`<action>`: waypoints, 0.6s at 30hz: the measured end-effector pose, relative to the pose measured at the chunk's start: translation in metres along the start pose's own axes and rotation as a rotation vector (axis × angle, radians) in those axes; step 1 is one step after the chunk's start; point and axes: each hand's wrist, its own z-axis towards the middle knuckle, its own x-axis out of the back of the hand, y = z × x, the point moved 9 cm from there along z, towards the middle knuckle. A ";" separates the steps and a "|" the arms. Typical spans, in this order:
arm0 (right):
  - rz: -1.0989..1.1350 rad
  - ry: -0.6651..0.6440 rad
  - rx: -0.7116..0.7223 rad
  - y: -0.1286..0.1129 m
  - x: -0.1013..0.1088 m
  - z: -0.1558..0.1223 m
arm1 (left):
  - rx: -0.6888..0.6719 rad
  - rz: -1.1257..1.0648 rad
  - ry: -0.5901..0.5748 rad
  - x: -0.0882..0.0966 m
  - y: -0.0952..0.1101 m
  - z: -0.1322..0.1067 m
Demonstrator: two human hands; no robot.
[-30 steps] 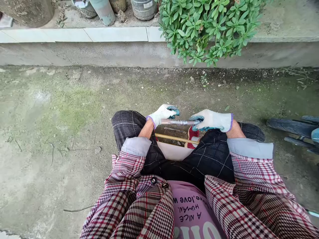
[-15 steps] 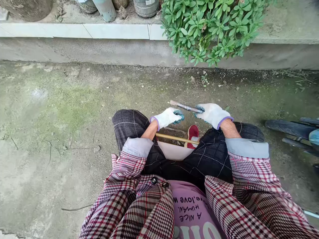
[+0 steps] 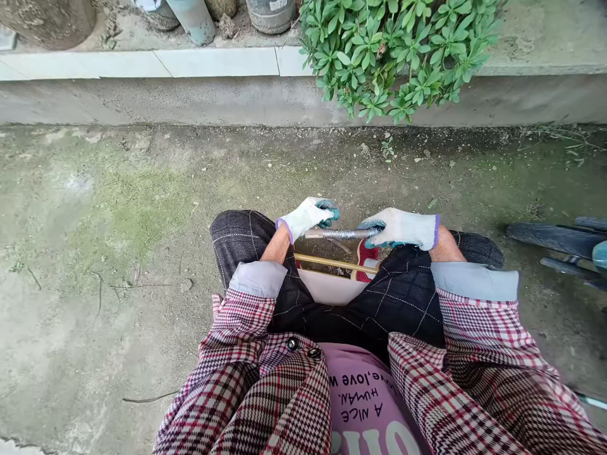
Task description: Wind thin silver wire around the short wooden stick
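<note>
My right hand, in a white glove with teal-coated fingers, is closed around one end of a short stick. Silvery wire is coiled tightly along much of it. The bare brownish end points left, and the stick lies nearly level above the gap between my knees. Just above that bare end is my left hand, gloved alike, its fingers curled together and apart from the stick. Whatever those fingers may hold is hidden or too thin to make out.
Below my hands are a yellowish rod, a pale seat-like surface and a red shoe. A low concrete ledge runs ahead, with a leafy shrub and pots. A dark wheel stands at right.
My right hand has lowered the stick towards my knees and turned it from slanted to nearly level. My left hand has shifted up and left, now above the stick's free end.
</note>
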 end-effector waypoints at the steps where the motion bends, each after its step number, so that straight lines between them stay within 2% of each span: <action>1: 0.018 -0.001 0.003 -0.003 0.001 -0.001 | 0.014 -0.036 -0.008 -0.001 -0.001 0.001; 4: 0.087 0.026 -0.018 -0.008 0.006 -0.005 | -0.006 -0.134 -0.045 -0.003 -0.001 0.007; 6: 0.164 0.075 -0.039 -0.009 0.012 -0.007 | -0.008 -0.124 -0.092 -0.009 -0.002 0.009; 11: 0.212 0.274 -0.149 0.000 0.030 -0.008 | -0.028 -0.057 -0.149 -0.028 -0.005 0.003; 15: -0.067 0.353 -0.245 0.007 0.038 0.000 | -0.090 0.040 -0.231 -0.043 -0.003 -0.007; 18: -0.345 0.277 -0.311 0.014 0.034 0.008 | -0.082 0.143 -0.246 -0.043 -0.007 -0.008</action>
